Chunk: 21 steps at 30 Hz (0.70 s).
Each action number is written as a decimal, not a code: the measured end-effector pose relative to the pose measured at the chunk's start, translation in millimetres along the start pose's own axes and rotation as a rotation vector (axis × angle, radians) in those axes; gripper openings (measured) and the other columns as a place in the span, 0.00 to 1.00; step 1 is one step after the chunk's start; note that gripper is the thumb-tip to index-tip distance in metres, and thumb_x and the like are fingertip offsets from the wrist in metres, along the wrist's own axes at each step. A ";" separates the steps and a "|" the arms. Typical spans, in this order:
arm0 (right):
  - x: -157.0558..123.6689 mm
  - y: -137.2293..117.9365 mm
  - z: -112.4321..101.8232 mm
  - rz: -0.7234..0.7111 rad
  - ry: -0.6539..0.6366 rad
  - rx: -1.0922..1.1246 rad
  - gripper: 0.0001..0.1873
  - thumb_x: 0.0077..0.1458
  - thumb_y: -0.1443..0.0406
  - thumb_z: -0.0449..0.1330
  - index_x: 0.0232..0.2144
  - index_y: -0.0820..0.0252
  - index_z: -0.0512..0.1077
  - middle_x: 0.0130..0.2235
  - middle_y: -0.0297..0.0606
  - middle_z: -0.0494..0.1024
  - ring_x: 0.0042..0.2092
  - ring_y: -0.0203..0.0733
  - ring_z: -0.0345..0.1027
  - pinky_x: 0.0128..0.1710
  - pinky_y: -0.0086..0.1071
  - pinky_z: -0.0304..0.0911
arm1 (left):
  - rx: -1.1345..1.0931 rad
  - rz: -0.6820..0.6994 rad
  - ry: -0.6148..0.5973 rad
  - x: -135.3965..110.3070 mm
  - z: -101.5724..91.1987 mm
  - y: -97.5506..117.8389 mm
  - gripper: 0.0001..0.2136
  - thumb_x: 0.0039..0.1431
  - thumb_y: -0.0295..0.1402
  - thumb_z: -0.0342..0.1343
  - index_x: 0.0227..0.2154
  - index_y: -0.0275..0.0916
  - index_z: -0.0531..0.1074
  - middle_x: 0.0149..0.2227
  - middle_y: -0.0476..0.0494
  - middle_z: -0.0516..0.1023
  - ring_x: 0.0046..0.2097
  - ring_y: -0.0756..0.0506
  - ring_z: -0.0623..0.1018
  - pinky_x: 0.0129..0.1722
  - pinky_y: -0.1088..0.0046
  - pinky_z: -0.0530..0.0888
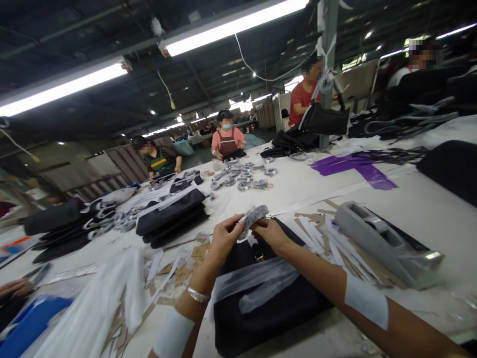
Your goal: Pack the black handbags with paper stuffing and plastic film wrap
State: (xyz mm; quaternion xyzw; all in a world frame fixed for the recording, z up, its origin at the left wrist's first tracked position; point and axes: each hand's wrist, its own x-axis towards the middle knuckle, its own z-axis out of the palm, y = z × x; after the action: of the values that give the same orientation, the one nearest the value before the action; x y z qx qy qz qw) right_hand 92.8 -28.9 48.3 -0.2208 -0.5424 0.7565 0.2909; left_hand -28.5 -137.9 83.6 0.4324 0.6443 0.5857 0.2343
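Observation:
Both of my hands meet over a black bag (268,308) lying on the white table (410,209). My left hand (222,239) and my right hand (270,232) pinch a small grey wrapped strap bundle (252,217) between their fingertips, held just above the bag. A strip of clear plastic film (257,284) lies across the bag under my forearms. White tape bands sit on both of my forearms, and a silver bangle is on my left wrist.
A grey tape dispenser (383,241) stands at the right beside loose paper strips (328,238). Several wrapped strap bundles (242,176) lie farther back. Black bags (171,216) are stacked at the left. Three other people (227,136) work at the far side.

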 end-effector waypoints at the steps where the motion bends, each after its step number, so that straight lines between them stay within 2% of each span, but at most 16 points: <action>1: 0.6 1.3 2.5 0.026 -0.020 0.054 0.12 0.38 0.60 0.71 0.28 0.59 0.80 0.27 0.34 0.77 0.31 0.37 0.67 0.32 0.31 0.62 | 0.023 0.007 0.001 -0.6 -1.2 -0.8 0.20 0.55 0.44 0.62 0.47 0.40 0.78 0.46 0.42 0.82 0.47 0.40 0.79 0.49 0.66 0.74; 5: -5.6 0.4 4.0 0.093 -0.118 0.146 0.11 0.40 0.61 0.68 0.29 0.59 0.80 0.33 0.37 0.79 0.35 0.40 0.69 0.34 0.32 0.64 | 0.133 0.064 0.005 -1.4 -7.8 -3.2 0.18 0.56 0.43 0.61 0.47 0.40 0.78 0.48 0.41 0.81 0.51 0.39 0.78 0.52 0.64 0.73; 8: -11.6 -2.5 1.5 0.126 -0.175 0.244 0.13 0.44 0.58 0.68 0.34 0.57 0.80 0.37 0.38 0.80 0.39 0.41 0.70 0.37 0.32 0.64 | 0.174 0.147 0.013 -2.1 -10.5 -3.8 0.16 0.57 0.42 0.61 0.46 0.42 0.79 0.56 0.39 0.74 0.55 0.39 0.75 0.52 0.66 0.73; 12: -16.4 -2.5 2.8 0.088 -0.155 0.216 0.18 0.48 0.53 0.68 0.39 0.56 0.80 0.41 0.38 0.80 0.45 0.42 0.70 0.40 0.31 0.63 | 0.073 0.101 -0.005 -3.3 -8.0 -5.1 0.18 0.55 0.44 0.62 0.46 0.41 0.79 0.66 0.37 0.59 0.41 0.47 0.80 0.40 0.71 0.76; 14: -17.7 -1.0 4.3 0.064 -0.137 0.196 0.20 0.49 0.51 0.67 0.40 0.56 0.79 0.42 0.38 0.80 0.46 0.44 0.70 0.41 0.31 0.63 | 0.011 0.051 -0.026 -4.3 -5.5 -5.8 0.20 0.54 0.45 0.63 0.47 0.39 0.78 0.62 0.36 0.65 0.37 0.49 0.80 0.38 0.72 0.76; 16: -18.0 0.9 5.1 0.054 -0.114 0.164 0.22 0.49 0.49 0.66 0.40 0.57 0.79 0.41 0.39 0.80 0.45 0.44 0.70 0.39 0.32 0.63 | -0.023 0.015 -0.055 -5.5 -2.9 -6.5 0.22 0.54 0.45 0.63 0.48 0.37 0.77 0.50 0.37 0.77 0.36 0.48 0.79 0.37 0.73 0.75; 18: -17.1 2.8 5.1 0.046 -0.068 0.113 0.22 0.48 0.48 0.66 0.38 0.58 0.79 0.36 0.39 0.79 0.39 0.42 0.70 0.35 0.31 0.62 | -0.017 0.012 -0.060 -6.9 -0.4 -7.4 0.21 0.55 0.44 0.62 0.47 0.35 0.77 0.39 0.40 0.81 0.35 0.47 0.78 0.37 0.73 0.74; 21: -15.2 4.6 5.2 0.034 -0.013 0.058 0.19 0.46 0.49 0.68 0.31 0.59 0.78 0.28 0.35 0.76 0.30 0.37 0.65 0.29 0.30 0.58 | -0.034 0.032 0.004 -9.4 4.0 -8.9 0.24 0.53 0.43 0.64 0.50 0.36 0.75 0.41 0.40 0.81 0.38 0.47 0.78 0.39 0.72 0.74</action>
State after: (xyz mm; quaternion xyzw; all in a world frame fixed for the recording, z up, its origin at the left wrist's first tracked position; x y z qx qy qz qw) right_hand 99.7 -43.9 45.8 -0.2165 -0.5185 0.7781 0.2808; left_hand -22.9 -143.0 72.3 0.4374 0.6277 0.6012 0.2307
